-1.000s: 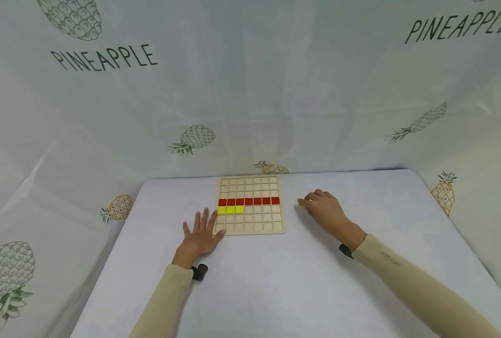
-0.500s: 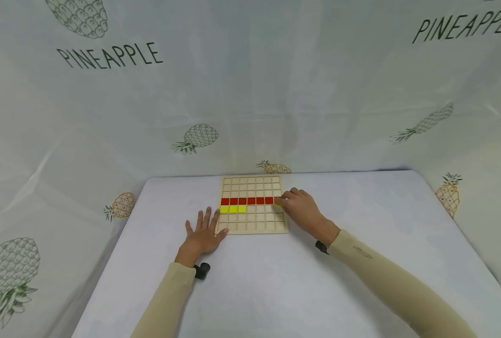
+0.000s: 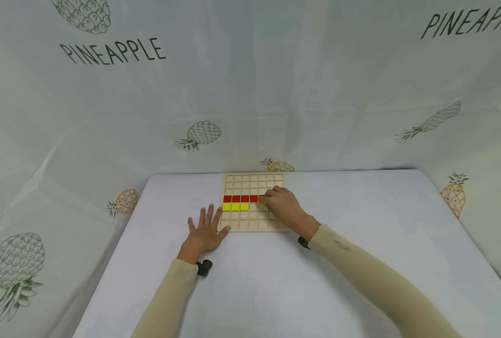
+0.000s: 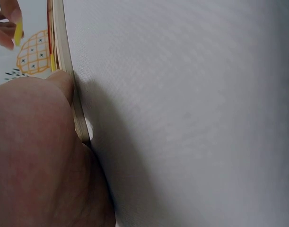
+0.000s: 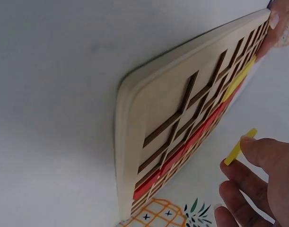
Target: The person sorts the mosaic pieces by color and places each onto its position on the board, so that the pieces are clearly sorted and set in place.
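Note:
A pale wooden grid board (image 3: 254,226) lies on the table, with a row of red tiles (image 3: 236,199) across it. Three yellow tiles (image 3: 235,206) fill the left end of the row just nearer than the red one. My right hand (image 3: 286,206) is over the right half of the board and pinches another yellow tile (image 5: 240,147) between thumb and finger, held above the grid in the right wrist view. My left hand (image 3: 204,237) rests with fingers spread at the board's left edge, its thumb touching the near left corner.
The white table (image 3: 250,281) stretches around the board on all sides. Behind it and at both sides hangs a pale sheet (image 3: 250,94) printed with pineapples. A black wrist camera (image 3: 204,267) sits under the left wrist.
My right hand has carried the yellow tile leftward, from the table right of the board to over the grid. My left hand stays at the board's edge. The head view has shifted slightly.

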`<state>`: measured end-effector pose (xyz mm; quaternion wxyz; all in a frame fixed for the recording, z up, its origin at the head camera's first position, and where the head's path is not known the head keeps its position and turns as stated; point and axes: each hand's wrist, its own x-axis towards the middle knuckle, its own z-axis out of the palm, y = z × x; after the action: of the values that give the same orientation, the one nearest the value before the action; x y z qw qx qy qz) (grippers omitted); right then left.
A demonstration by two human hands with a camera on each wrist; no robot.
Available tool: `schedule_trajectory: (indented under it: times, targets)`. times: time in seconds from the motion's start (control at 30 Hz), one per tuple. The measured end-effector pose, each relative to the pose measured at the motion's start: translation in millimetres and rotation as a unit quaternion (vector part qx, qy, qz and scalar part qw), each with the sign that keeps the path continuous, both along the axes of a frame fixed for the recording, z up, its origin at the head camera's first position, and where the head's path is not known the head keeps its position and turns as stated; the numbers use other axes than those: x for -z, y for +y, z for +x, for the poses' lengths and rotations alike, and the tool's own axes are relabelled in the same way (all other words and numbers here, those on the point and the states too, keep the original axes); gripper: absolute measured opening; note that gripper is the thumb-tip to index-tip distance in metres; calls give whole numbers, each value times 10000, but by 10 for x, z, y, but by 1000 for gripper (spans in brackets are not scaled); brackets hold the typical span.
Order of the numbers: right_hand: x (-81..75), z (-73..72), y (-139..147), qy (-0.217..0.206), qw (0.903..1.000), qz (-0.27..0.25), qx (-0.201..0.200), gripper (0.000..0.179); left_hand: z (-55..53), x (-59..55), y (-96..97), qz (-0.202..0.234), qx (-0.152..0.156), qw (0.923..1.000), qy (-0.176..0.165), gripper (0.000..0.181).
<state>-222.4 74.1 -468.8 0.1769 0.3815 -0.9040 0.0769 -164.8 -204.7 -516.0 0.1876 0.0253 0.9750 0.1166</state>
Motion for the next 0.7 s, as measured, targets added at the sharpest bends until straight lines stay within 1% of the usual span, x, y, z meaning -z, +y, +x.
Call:
schedule_trajectory:
  times: [0.23,0.37,0.47,0.6,0.7]
  targets:
    - [31,-14,-155,-368,9985,392,100,24,-5,-6,2,5,-24,10000,-47,84]
    - [55,-25,-238,-436,9973,580,107,27,1,-15,-5,36,-17,10000,-32,84]
    - [60,-31,-290,-555,9958,724,109,29,-5,-9,-3,-32,3,10000,-75,85]
    - [66,-40,-345,-692,9942,815,90,29,-14,-2,-1,-85,1,9999,-71,85]
    - [79,-48,-373,-721,9936,860,111,28,-13,-6,4,-42,-1,10000,-39,85]
